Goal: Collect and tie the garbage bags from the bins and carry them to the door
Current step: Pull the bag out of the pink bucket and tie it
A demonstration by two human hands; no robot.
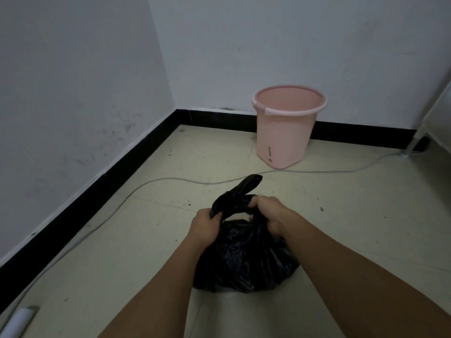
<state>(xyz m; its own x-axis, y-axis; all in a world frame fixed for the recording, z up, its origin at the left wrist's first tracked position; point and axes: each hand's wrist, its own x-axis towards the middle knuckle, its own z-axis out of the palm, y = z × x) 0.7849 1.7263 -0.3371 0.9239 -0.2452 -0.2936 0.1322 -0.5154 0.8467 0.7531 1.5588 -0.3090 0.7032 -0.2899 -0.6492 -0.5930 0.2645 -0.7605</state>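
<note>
A black garbage bag (244, 254), set on the tiled floor (341, 215) before a pink bin (285, 132), is gripped at its gathered top by the left hand (205, 228) and right hand (271, 213), each closed on a twisted end.

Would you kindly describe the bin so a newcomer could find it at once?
Look to the far wall with the black skirting. On the floor against it, past the black garbage bag, stands the bin. It is the only pink thing: an open, unlined bucket shape.
</note>
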